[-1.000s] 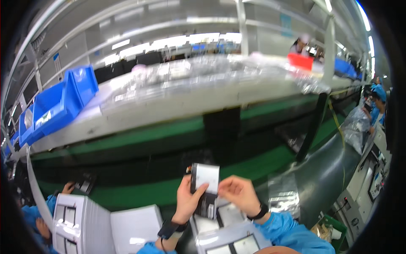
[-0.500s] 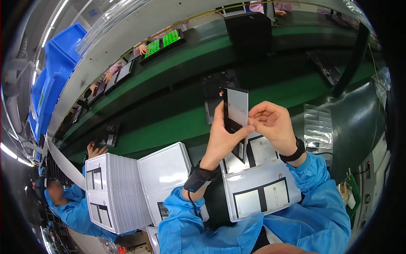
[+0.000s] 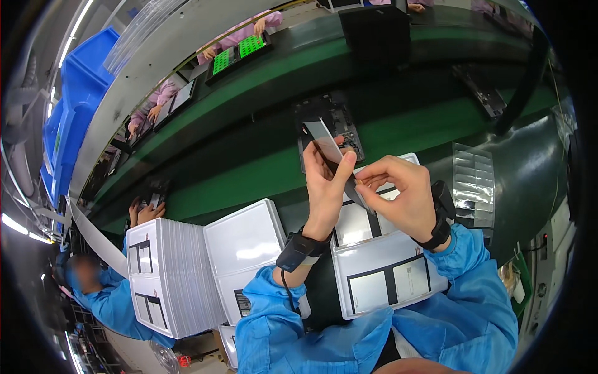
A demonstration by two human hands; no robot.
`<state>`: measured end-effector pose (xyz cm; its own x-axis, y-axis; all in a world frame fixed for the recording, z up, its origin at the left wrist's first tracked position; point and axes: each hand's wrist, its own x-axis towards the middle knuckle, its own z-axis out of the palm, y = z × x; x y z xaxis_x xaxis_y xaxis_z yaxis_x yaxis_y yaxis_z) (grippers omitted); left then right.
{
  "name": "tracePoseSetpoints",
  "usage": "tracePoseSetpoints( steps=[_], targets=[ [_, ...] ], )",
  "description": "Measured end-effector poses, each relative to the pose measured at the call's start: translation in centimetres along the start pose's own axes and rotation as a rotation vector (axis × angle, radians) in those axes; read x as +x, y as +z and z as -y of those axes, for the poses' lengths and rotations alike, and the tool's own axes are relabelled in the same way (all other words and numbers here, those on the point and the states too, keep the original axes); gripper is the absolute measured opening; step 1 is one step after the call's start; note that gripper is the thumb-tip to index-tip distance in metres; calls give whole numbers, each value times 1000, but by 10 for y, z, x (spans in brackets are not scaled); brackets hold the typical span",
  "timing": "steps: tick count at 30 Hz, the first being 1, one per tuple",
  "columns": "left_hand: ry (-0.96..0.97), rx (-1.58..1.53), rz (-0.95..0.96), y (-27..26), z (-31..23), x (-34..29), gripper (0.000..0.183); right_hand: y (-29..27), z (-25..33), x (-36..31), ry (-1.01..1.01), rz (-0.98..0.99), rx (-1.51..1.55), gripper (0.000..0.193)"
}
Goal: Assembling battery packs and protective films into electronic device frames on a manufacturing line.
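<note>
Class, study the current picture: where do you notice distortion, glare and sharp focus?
Head view: the green belt bows in a fisheye curve, and the picture's corners fall black; head view: glare whitens part of the white tray and streaks the clear plastic sheet; head view: the left hand looks fairly crisp.
</note>
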<state>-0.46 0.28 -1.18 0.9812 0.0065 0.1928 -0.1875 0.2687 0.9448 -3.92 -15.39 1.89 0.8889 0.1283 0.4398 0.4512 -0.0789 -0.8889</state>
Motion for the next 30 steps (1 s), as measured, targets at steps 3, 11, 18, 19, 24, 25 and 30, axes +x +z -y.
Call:
tracePoseSetpoints(
  steps=[3, 11, 18, 19, 24, 25, 30],
  targets=[
    [42, 78, 96, -1, 0, 3, 65, -4, -12, 1, -42, 34, -27, 15],
    [26, -398, 80, -21, -13, 15, 76, -20, 3, 11, -238, -145, -281, 20],
    [195, -300, -4, -15, -6, 13, 72, 23, 14, -27, -343, -20, -400, 16],
    [221, -282, -20, -15, -6, 12, 72, 21, 16, -26, -347, -24, -402, 16],
    [218, -321, 119, -14, -8, 14, 78, 14, 18, -29, -365, -3, -383, 16],
    [198, -345, 167, -11, -8, 12, 79, 12, 20, -31, -365, -17, -391, 16],
    [-39, -700, 226, -13, -14, 14, 89, -29, 33, -39, -293, -167, -405, 23]
  ],
)
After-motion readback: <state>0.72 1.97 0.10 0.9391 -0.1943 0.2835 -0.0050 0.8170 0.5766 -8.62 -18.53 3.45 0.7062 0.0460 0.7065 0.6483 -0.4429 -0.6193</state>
